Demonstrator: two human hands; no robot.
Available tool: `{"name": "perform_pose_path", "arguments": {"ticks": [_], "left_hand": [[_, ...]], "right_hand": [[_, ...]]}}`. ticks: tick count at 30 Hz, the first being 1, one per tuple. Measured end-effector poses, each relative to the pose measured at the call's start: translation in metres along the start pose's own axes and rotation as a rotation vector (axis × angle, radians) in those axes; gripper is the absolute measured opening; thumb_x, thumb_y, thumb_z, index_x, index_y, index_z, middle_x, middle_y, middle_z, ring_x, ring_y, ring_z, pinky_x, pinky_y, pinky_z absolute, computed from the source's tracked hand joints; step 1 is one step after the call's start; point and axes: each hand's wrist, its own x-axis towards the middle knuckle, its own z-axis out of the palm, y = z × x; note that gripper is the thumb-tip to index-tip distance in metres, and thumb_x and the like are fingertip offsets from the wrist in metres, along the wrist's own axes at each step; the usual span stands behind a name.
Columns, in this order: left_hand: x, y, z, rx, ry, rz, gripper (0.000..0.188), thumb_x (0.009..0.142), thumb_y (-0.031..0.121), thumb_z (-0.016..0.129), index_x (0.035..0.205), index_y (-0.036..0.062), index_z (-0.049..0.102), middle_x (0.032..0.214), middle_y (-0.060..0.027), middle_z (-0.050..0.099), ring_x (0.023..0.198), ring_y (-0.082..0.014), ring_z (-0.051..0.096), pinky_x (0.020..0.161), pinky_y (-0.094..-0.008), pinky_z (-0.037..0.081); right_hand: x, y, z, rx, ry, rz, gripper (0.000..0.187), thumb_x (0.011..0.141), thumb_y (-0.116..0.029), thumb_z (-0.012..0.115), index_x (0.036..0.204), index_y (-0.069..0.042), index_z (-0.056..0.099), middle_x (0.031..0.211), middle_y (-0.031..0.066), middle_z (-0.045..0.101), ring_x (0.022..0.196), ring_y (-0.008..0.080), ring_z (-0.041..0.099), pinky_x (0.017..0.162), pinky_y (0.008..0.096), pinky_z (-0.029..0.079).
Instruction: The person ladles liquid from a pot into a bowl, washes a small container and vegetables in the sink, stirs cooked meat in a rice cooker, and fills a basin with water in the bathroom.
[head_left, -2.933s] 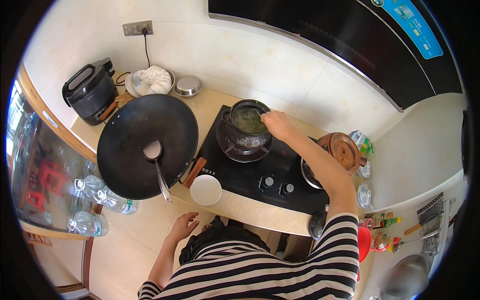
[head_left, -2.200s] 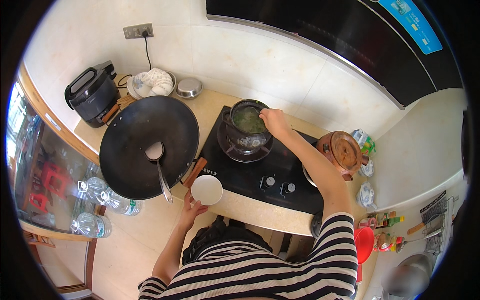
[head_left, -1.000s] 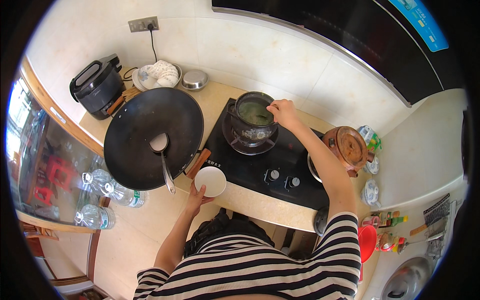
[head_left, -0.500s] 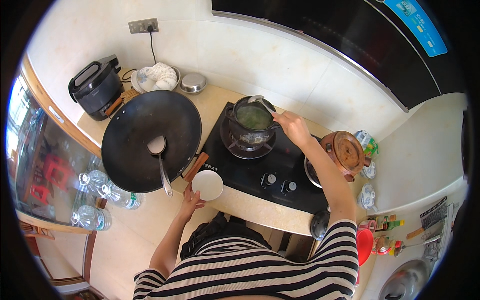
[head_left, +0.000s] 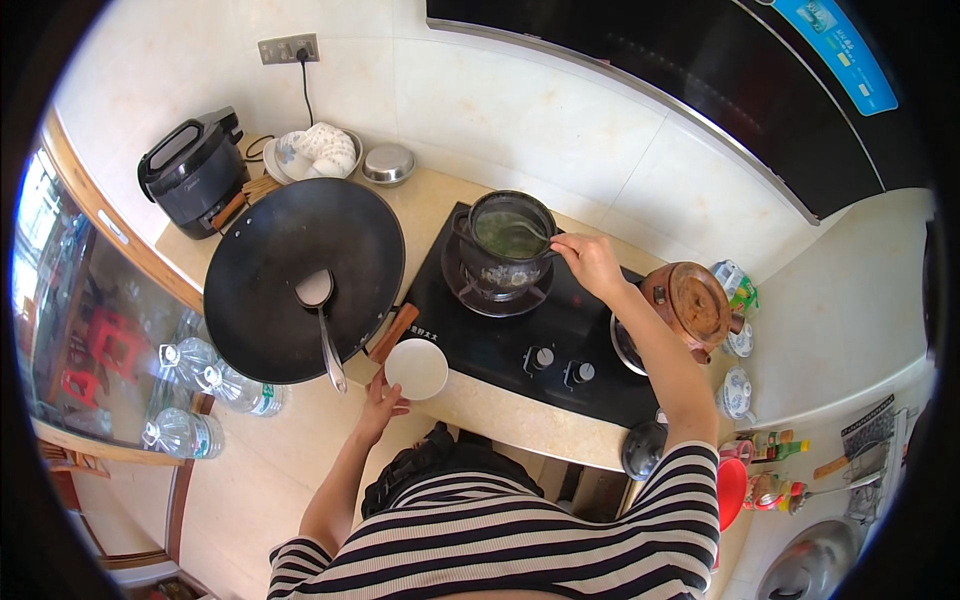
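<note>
- The right hand (head_left: 590, 262) sits at the right rim of the dark pot (head_left: 508, 240) on the black cooktop (head_left: 520, 330), fingers closed on the thin handle of a spoon (head_left: 528, 236) whose far end lies over the green liquid.
- The left hand (head_left: 380, 405) rests at the counter edge, fingertips touching the near rim of the small white bowl (head_left: 416, 368); whether they grip it I cannot tell.
- The bowl stands beside the wooden handle of the large black wok (head_left: 300, 275), which holds a metal ladle (head_left: 322, 310).
- Half a second earlier the right hand was a little further right of the pot; the left hand has stayed at the bowl.
</note>
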Motion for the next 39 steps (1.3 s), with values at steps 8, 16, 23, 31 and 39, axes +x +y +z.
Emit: {"name": "perform_pose_path", "arguments": {"ticks": [8, 16, 23, 31, 39], "left_hand": [[0.006, -0.005, -0.009, -0.120, -0.039, -0.017, 0.062, 0.083, 0.001, 0.044, 0.137, 0.0100, 0.015, 0.125, -0.0130, 0.034, 0.075, -0.0230, 0.060, 0.072, -0.0353, 0.054], [0.004, 0.006, -0.001, -0.171, -0.038, -0.042, 0.065, 0.078, -0.003, 0.041, 0.136, 0.0083, 0.013, 0.124, -0.0150, 0.034, 0.078, -0.0276, 0.061, 0.071, -0.0365, 0.054], [0.006, 0.016, 0.011, -0.170, 0.074, -0.093, 0.067, 0.073, -0.006, 0.040, 0.135, 0.0054, 0.015, 0.118, -0.0158, 0.037, 0.074, -0.0282, 0.062, 0.067, -0.0365, 0.055], [0.004, 0.041, 0.028, -0.166, 0.031, -0.117, 0.064, 0.073, -0.004, 0.042, 0.133, 0.0051, 0.020, 0.112, -0.0157, 0.039, 0.074, -0.0253, 0.061, 0.067, -0.0344, 0.055], [0.007, 0.071, 0.052, -0.163, -0.035, -0.088, 0.059, 0.075, -0.003, 0.044, 0.130, 0.0046, 0.024, 0.110, -0.0160, 0.040, 0.072, -0.0237, 0.061, 0.065, -0.0329, 0.055]], "right_hand": [[0.001, -0.013, 0.011, 0.014, 0.078, 0.044, 0.014, 0.078, -0.011, 0.059, 0.085, 0.001, 0.062, 0.084, 0.0179, 0.061, 0.075, 0.0335, 0.059, 0.065, 0.0364, 0.048], [-0.003, -0.034, -0.004, 0.561, 0.308, 0.688, 0.020, 0.085, -0.016, 0.053, 0.090, 0.003, 0.061, 0.059, 0.0109, 0.058, 0.044, 0.0106, 0.050, 0.042, 0.0225, 0.040], [-0.020, -0.028, -0.009, 1.038, 0.416, 0.823, 0.023, 0.087, -0.016, 0.052, 0.095, 0.004, 0.058, 0.060, 0.0086, 0.058, 0.042, 0.0078, 0.045, 0.037, 0.0206, 0.035], [-0.035, -0.027, 0.011, 0.367, 0.226, 0.376, 0.015, 0.083, -0.008, 0.056, 0.093, -0.001, 0.064, 0.061, 0.0060, 0.058, 0.046, 0.0058, 0.049, 0.042, 0.0193, 0.039], [-0.022, -0.029, -0.005, 0.922, 0.532, 0.796, 0.023, 0.089, -0.016, 0.049, 0.096, 0.005, 0.057, 0.059, 0.0092, 0.058, 0.042, 0.0095, 0.048, 0.039, 0.0222, 0.040]]}}
